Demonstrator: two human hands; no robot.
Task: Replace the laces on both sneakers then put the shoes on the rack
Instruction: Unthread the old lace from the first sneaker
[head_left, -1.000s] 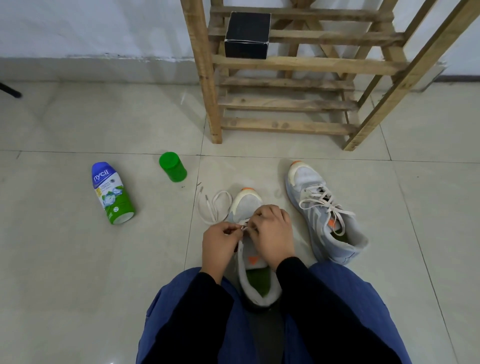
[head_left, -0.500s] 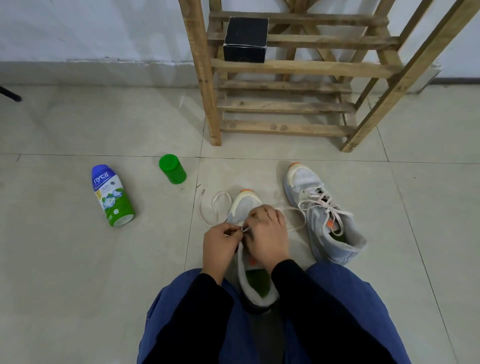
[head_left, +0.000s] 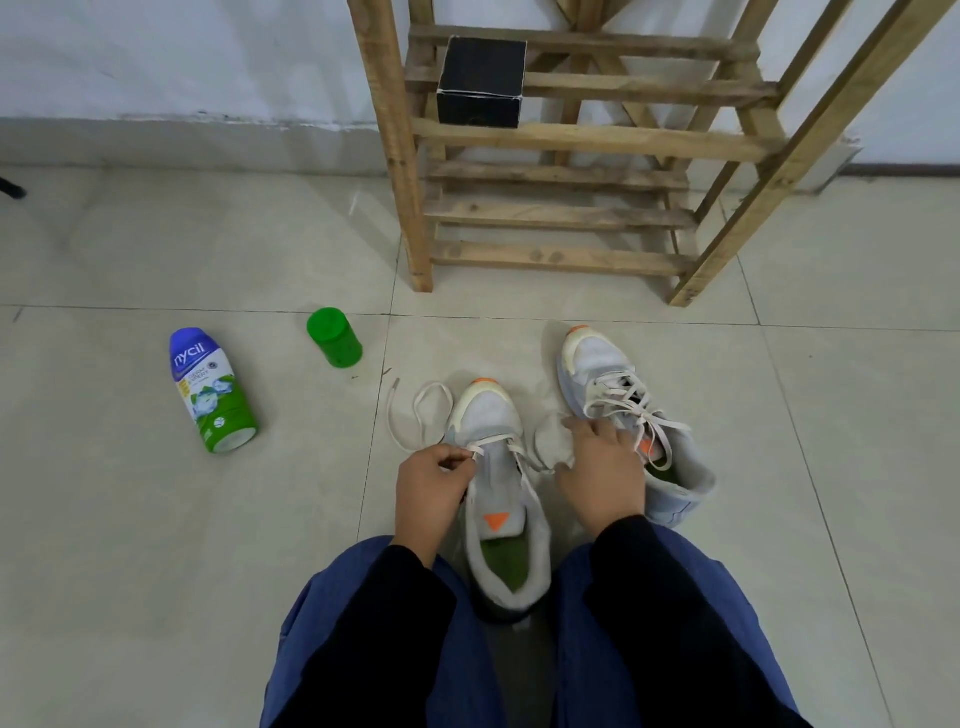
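Fingertips (head_left: 460, 457) of the left grip (head_left: 434, 486) pinched the lace (head_left: 491, 441) at the near sneaker's (head_left: 488, 418) eyelets. The right grip (head_left: 602, 475) lay over a lace loop beside the far sneaker (head_left: 602, 358); whether it pinched, I could not tell. The near sneaker's heel sat partly hidden between the knees (head_left: 389, 623) on the floor (head_left: 156, 571). Behind, the rack's (head_left: 561, 254) top was cut off.

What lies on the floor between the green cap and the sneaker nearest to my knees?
A loose loop of the lace lies there, between the cap and the sneaker. The head view shows it.
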